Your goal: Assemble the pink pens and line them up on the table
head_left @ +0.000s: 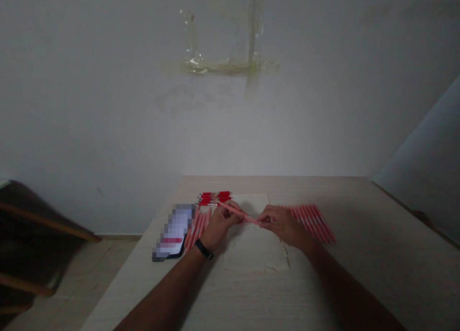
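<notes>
My left hand (223, 222), with a black band on its wrist, pinches a slim pink pen (230, 208) near its middle. At the lower right end of the same pen, the fingers of my right hand (282, 222) are closed round it. The pen slants across between both hands, above a pale cloth-like sheet (257, 252). Left of my left hand lie several pink pens (194, 231), partly hidden by it. A row of pink pens (314, 223) spreads out to the right, beyond my right hand. Several red pens (214, 197) lie stacked side by side behind my left hand.
A phone (174, 233) with a blurred screen lies at the left of the wooden table (251, 302). The table's back edge meets a grey wall (108, 106) with strips of clear tape (221, 68). A dark chair (32, 235) stands on the tiled floor at left.
</notes>
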{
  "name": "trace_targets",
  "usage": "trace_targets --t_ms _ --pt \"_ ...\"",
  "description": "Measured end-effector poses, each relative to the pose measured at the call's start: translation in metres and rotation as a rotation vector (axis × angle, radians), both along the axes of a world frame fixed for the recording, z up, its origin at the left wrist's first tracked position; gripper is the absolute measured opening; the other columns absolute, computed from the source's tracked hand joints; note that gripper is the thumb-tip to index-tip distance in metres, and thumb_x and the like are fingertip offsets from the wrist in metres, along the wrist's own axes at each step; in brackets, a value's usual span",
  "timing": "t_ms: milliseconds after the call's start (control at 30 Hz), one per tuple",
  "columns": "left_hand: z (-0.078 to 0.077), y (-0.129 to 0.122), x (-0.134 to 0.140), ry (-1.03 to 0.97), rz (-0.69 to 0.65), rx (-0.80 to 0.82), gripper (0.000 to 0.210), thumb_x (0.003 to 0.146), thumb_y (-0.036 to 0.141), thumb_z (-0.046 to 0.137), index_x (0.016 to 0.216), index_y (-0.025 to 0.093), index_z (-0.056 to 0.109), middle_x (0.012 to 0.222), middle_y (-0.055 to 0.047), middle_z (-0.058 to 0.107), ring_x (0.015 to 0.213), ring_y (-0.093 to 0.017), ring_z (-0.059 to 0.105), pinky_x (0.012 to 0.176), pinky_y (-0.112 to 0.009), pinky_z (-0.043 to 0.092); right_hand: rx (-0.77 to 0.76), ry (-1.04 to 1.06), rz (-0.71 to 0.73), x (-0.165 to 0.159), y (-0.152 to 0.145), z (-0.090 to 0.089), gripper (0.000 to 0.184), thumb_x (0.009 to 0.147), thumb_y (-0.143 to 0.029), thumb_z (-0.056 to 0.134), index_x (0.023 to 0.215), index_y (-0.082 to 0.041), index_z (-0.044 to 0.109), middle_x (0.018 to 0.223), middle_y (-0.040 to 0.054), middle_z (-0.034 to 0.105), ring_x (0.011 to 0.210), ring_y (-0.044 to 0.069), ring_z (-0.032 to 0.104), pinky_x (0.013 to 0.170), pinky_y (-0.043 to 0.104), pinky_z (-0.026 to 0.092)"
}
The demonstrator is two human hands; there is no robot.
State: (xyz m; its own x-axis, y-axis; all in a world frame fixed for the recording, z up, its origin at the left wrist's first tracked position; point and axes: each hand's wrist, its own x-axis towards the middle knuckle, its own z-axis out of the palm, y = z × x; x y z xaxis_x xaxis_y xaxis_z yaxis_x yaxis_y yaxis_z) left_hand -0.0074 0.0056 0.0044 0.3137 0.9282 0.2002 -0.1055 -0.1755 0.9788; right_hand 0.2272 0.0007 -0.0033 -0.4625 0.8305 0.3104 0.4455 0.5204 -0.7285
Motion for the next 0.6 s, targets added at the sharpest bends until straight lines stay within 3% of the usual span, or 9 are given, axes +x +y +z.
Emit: trace_targets --t_ms 333,600 --pt "-0.0025 0.0027 -0.0017 -0.048 -0.025 -0.012 0.030 0.079 0.041 0.075 0.081 0.014 0.062 0.075 -0.003 0.065 0.070 -0.015 0.060 0.066 -0.026 0.047 -0.033 -0.023 -0.017 0.0000 -0.0018 0.0033 0.014 0.090 -0.029 0.063 0.099 -0.022 0.071 0.090 0.0022 0.068 0.081 0.016 0.060 0.074 0.026 0.044" --pt "-0.0025 0.0012 -0.0006 -0.067 -0.059 -0.049 0.029 0.079 0.040 0.075 0.082 0.014 0.061 0.075 -0.004 0.066 0.071 -0.016 0.062 0.067 -0.027 0.048 -0.051 -0.019 -0.035 -0.0021 -0.0020 -0.0004 0.010 0.088 -0.027 0.065 0.093 -0.021 0.071 0.087 0.0016 0.069 0.080 0.016 0.061 0.071 0.025 0.044"
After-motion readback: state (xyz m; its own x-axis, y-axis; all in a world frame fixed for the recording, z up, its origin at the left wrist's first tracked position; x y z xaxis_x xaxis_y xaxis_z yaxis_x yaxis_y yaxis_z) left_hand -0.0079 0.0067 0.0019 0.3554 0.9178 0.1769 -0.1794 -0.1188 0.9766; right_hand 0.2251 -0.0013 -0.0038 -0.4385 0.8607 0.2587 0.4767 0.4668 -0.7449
